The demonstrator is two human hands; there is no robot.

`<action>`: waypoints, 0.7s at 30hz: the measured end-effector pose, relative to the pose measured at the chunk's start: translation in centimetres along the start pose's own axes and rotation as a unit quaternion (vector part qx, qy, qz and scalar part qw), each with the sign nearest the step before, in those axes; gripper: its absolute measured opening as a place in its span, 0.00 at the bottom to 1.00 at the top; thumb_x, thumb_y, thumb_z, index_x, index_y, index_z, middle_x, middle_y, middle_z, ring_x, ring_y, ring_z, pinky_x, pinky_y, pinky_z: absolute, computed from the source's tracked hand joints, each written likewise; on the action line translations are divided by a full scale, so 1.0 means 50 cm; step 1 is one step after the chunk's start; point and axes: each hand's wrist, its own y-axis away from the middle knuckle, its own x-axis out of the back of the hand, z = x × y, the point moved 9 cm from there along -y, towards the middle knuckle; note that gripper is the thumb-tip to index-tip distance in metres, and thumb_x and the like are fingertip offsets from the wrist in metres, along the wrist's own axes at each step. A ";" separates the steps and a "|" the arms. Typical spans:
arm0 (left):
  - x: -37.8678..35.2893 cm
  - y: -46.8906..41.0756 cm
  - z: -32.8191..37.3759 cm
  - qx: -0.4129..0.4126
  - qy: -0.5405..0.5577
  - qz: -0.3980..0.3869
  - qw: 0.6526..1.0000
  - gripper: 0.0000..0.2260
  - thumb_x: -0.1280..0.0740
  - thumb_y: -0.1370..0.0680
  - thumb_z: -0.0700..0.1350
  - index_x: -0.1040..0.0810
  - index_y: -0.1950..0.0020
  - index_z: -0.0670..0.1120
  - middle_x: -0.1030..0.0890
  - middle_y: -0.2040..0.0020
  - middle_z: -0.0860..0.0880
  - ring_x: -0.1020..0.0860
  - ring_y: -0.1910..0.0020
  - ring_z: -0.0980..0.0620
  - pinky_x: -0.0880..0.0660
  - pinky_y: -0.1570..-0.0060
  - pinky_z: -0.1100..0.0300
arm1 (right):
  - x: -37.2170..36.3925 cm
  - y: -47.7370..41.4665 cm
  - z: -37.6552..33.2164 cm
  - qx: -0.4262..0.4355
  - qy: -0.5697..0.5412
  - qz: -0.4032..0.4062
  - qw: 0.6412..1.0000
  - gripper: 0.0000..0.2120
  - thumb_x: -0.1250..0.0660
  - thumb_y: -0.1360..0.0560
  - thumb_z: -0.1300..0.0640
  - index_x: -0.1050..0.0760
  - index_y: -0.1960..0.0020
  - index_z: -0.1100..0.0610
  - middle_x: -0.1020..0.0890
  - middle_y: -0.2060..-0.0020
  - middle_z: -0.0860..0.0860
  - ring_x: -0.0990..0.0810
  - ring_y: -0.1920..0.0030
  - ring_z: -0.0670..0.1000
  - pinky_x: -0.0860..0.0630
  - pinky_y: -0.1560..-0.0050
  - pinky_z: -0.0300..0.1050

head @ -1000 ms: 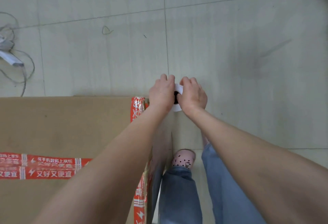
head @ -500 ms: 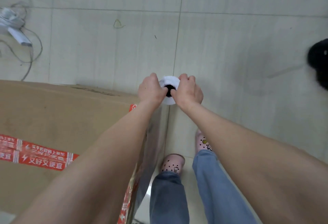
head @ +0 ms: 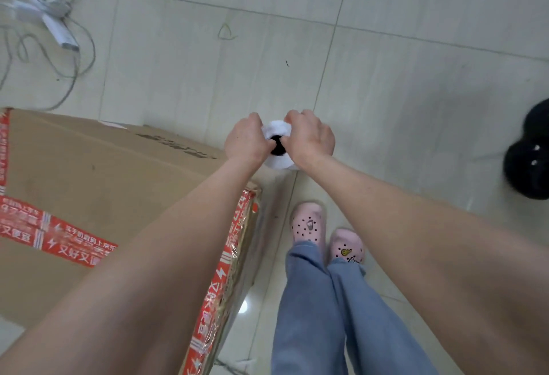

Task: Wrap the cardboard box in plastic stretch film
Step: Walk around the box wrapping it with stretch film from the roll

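Both left hand point(head: 245, 144) and right hand point(head: 312, 140) curl round a white film roll point(head: 279, 128) beside the brown cardboard box point(head: 104, 172); its red tape point(head: 74, 251) reads 又好又便宜.

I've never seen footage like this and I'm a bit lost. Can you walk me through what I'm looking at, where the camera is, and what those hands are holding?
There is no machine here, just a person working with bare hands. The only camera is worn on the person's head and looks down, so you see both forearms, blue trousers and pink shoes. The left hand and right hand both grip the top end of a white roll of stretch film, held beside the corner of a big cardboard box. The box stands on a tiled floor and carries red printed tape. Its side nearest the legs looks shiny with film. A white power strip lies far left.
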 end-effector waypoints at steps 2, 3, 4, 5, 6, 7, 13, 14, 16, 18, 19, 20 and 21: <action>0.010 -0.013 0.015 -0.043 -0.041 -0.001 0.998 0.14 0.34 0.27 0.43 0.28 0.43 0.42 0.23 0.47 0.43 0.24 0.49 0.42 0.33 0.60 0.56 | -0.001 -0.001 0.000 -0.031 -0.042 -0.005 0.999 0.14 0.38 0.25 0.57 0.28 0.39 0.52 0.25 0.43 0.52 0.24 0.44 0.57 0.31 0.54 0.45; 0.014 -0.018 0.022 -0.057 -0.049 -0.002 0.997 0.14 0.35 0.27 0.43 0.28 0.43 0.42 0.24 0.47 0.43 0.24 0.49 0.42 0.33 0.60 0.56 | -0.002 0.000 0.009 -0.058 -0.071 -0.008 0.996 0.15 0.36 0.25 0.56 0.30 0.39 0.53 0.26 0.42 0.52 0.24 0.44 0.57 0.31 0.53 0.45; 0.017 -0.019 0.030 -0.067 -0.053 -0.005 0.996 0.14 0.35 0.27 0.43 0.27 0.42 0.43 0.24 0.46 0.43 0.24 0.49 0.43 0.33 0.60 0.56 | -0.006 0.003 0.020 -0.087 -0.093 -0.014 0.992 0.17 0.35 0.25 0.54 0.31 0.38 0.53 0.27 0.41 0.52 0.24 0.44 0.57 0.31 0.53 0.45; 0.019 -0.020 0.041 -0.083 -0.062 -0.006 0.995 0.14 0.35 0.27 0.43 0.27 0.42 0.44 0.25 0.46 0.44 0.24 0.48 0.43 0.32 0.60 0.56 | -0.011 0.007 0.031 -0.115 -0.103 -0.023 0.988 0.19 0.33 0.26 0.52 0.31 0.38 0.54 0.27 0.41 0.52 0.24 0.44 0.57 0.31 0.54 0.45; 0.018 -0.021 0.056 -0.105 -0.078 -0.009 0.991 0.14 0.35 0.27 0.43 0.27 0.41 0.45 0.26 0.46 0.44 0.24 0.49 0.43 0.32 0.60 0.56 | -0.017 0.010 0.039 -0.133 -0.099 -0.033 0.986 0.19 0.32 0.27 0.51 0.31 0.39 0.54 0.27 0.42 0.52 0.23 0.45 0.57 0.32 0.56 0.45; 0.014 -0.020 0.071 -0.130 -0.097 -0.015 0.987 0.14 0.35 0.27 0.42 0.27 0.41 0.45 0.26 0.46 0.45 0.24 0.50 0.43 0.33 0.62 0.56 | -0.021 0.009 0.043 -0.139 -0.089 -0.040 0.986 0.18 0.31 0.27 0.51 0.31 0.40 0.54 0.27 0.42 0.52 0.23 0.46 0.57 0.32 0.57 0.45; 0.027 -0.051 0.045 -0.118 -0.059 -0.021 0.991 0.09 0.35 0.27 0.43 0.28 0.49 0.42 0.25 0.51 0.44 0.24 0.55 0.42 0.34 0.63 0.55 | -0.002 -0.032 -0.026 -0.050 -0.017 -0.032 0.998 0.15 0.37 0.26 0.60 0.28 0.40 0.51 0.26 0.43 0.51 0.23 0.47 0.56 0.33 0.57 0.43; 0.031 -0.057 0.025 -0.096 -0.042 -0.019 0.994 0.09 0.35 0.27 0.44 0.28 0.50 0.42 0.25 0.53 0.44 0.24 0.55 0.42 0.35 0.63 0.55 | -0.001 -0.041 -0.048 -0.027 0.000 -0.036 0.999 0.16 0.38 0.26 0.60 0.28 0.39 0.50 0.26 0.42 0.50 0.23 0.47 0.56 0.32 0.56 0.44; 0.039 -0.062 -0.014 -0.054 -0.009 -0.015 0.998 0.08 0.35 0.28 0.45 0.30 0.52 0.43 0.27 0.56 0.46 0.25 0.55 0.42 0.36 0.63 0.56 | -0.005 -0.053 -0.095 0.024 0.036 -0.051 0.998 0.16 0.39 0.25 0.61 0.28 0.38 0.50 0.27 0.42 0.50 0.23 0.46 0.56 0.30 0.54 0.45; 0.052 -0.070 -0.047 -0.014 0.023 -0.011 1.000 0.09 0.35 0.27 0.46 0.31 0.54 0.43 0.26 0.57 0.46 0.26 0.56 0.43 0.36 0.63 0.56 | -0.008 -0.063 -0.141 0.071 0.062 -0.060 0.994 0.17 0.38 0.25 0.62 0.28 0.37 0.50 0.28 0.41 0.50 0.23 0.46 0.56 0.30 0.54 0.46; 0.059 -0.074 -0.064 0.009 0.039 -0.010 0.999 0.09 0.35 0.27 0.47 0.31 0.54 0.43 0.26 0.57 0.45 0.27 0.57 0.43 0.36 0.63 0.56 | -0.009 -0.069 -0.164 0.089 0.072 -0.061 0.992 0.18 0.38 0.25 0.62 0.29 0.37 0.51 0.28 0.41 0.51 0.24 0.46 0.56 0.30 0.54 0.46; 0.066 -0.080 -0.084 0.034 0.058 -0.008 0.998 0.10 0.35 0.26 0.48 0.30 0.53 0.42 0.25 0.57 0.45 0.28 0.58 0.43 0.36 0.63 0.56 | -0.009 -0.075 -0.186 0.102 0.078 -0.058 0.990 0.18 0.38 0.25 0.63 0.29 0.36 0.52 0.29 0.41 0.51 0.24 0.45 0.56 0.30 0.55 0.46; 0.071 -0.084 -0.105 0.060 0.079 -0.008 0.995 0.12 0.34 0.26 0.49 0.29 0.53 0.41 0.24 0.56 0.44 0.28 0.58 0.44 0.36 0.63 0.56 | -0.010 -0.081 -0.204 0.107 0.081 -0.053 0.989 0.19 0.38 0.25 0.63 0.30 0.36 0.53 0.29 0.40 0.51 0.26 0.44 0.56 0.30 0.55 0.46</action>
